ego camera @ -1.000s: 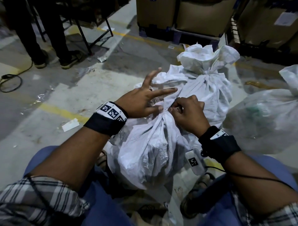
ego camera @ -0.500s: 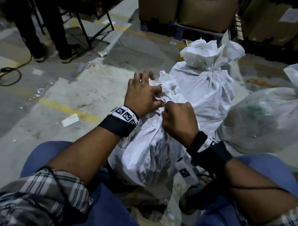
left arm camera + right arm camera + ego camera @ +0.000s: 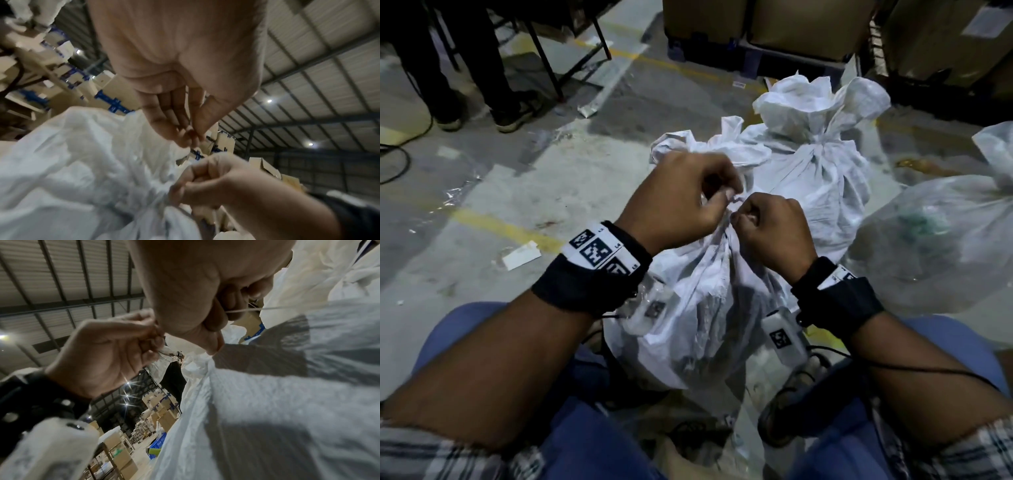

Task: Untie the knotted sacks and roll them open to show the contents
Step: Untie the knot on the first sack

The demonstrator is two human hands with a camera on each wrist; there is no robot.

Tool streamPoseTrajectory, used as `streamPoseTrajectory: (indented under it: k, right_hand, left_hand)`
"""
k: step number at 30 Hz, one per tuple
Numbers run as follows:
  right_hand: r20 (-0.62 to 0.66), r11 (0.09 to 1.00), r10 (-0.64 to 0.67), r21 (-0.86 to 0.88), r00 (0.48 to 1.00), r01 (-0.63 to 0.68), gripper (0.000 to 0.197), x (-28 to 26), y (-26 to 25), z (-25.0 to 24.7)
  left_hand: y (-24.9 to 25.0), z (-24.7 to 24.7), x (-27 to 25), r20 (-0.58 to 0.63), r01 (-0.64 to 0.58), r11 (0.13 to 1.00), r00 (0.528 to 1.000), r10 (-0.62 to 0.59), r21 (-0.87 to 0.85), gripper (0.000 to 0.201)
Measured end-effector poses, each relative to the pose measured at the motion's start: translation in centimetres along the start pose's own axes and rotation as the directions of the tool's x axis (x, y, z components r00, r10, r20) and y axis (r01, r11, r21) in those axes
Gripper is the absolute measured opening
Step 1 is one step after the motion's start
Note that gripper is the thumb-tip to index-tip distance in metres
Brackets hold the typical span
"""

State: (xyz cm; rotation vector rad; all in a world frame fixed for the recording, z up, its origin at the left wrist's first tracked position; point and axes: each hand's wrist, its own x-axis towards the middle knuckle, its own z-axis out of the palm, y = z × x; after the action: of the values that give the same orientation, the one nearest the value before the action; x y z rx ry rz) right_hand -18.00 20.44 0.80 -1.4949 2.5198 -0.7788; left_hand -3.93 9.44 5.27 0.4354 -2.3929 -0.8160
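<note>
A knotted white woven sack [image 3: 698, 308] stands between my knees, its neck bunched under a thin white tie string [image 3: 242, 310]. My left hand [image 3: 726, 195] pinches at the knot from the left, fingertips pressed against the thumb [image 3: 191, 138]. From the right, my right hand [image 3: 743, 217] is curled against the neck and pinches the string between thumb and finger [image 3: 224, 316]. The knot itself is mostly hidden by both hands. A second tied white sack [image 3: 818, 171] stands just behind. A translucent sack [image 3: 935, 240] lies at the right.
Another person's legs and shoes [image 3: 513, 113] stand by a black table frame [image 3: 544, 58] at the far left. Paper scraps [image 3: 522, 255] and a yellow line [image 3: 493, 226] mark the concrete floor. Cardboard boxes [image 3: 808, 24] line the back.
My left hand, spread open a second ago, has curled and now pinches at the knot. The right hand has kept its pinch at the neck. The sack's top has shifted slightly.
</note>
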Motion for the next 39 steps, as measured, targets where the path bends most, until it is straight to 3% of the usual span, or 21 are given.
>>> streamPoseTrajectory:
  k: [3, 6, 11, 13, 16, 18, 23, 28, 31, 39]
  right_hand:
    - [0.007, 1.0, -0.008, 0.019, 1.0, 0.008, 0.013, -0.1, -0.3, -0.1]
    - [0.027, 0.998, 0.025, 0.064, 0.999, -0.026, 0.013, 0.0, 0.0, -0.2]
    - [0.208, 0.914, 0.155, 0.341, 0.966, -0.22, 0.018, 0.1, 0.6, -0.8]
    - [0.283, 0.906, 0.165, 0.336, 0.945, -0.258, 0.02, -0.1, 0.5, -1.3]
    - [0.277, 0.936, 0.189, 0.24, 0.942, -0.258, 0.026, -0.2, 0.4, -2.1]
    - [0.232, 0.954, 0.171, 0.204, 0.958, -0.22, 0.026, -0.4, 0.1, -2.1]
    - [0.216, 0.98, -0.014, 0.199, 0.976, -0.03, 0.015, -1.3, -1.6, -0.6]
    - [0.188, 0.898, 0.089, 0.409, 0.978, -0.16, 0.014, 0.4, 1.0, -2.2]
    - [0.206, 0.913, 0.094, 0.372, 0.974, -0.166, 0.014, 0.5, 2.4, -2.8]
    - [0.251, 0.949, 0.184, 0.207, 0.95, -0.238, 0.017, 0.6, 4.1, -3.2]
  left_hand:
    - [-1.4, 1.3, -0.4, 0.195, 0.154, 0.985, 0.967, -0.166, 0.078, 0.025]
    - [-2.8, 2.0, -0.5, 0.259, 0.226, 0.97, 0.935, -0.242, 0.089, 0.028]
    - [-3.4, 2.9, -0.3, 0.301, 0.207, 0.974, 0.927, -0.224, 0.087, 0.029]
    - [-3.6, 3.1, -0.3, 0.349, 0.211, 0.976, 0.912, -0.217, 0.056, 0.035]
    - [-3.8, 3.8, -0.5, 0.418, 0.142, 0.989, 0.897, -0.143, 0.034, 0.045]
    - [-4.0, 4.4, -0.5, 0.432, 0.088, 0.995, 0.896, -0.103, 0.053, 0.046]
    - [-4.5, 5.1, -0.4, 0.467, 0.089, 0.996, 0.882, -0.066, -0.026, 0.017]
    - [-5.3, 4.1, 0.2, 0.509, 0.16, 0.987, 0.85, -0.132, -0.011, 0.014]
    - [-5.6, 3.7, 0.4, 0.52, 0.211, 0.977, 0.835, -0.18, 0.0, 0.019]
    - [-5.9, 3.6, 0.3, 0.484, 0.289, 0.954, 0.849, -0.214, -0.084, 0.014]
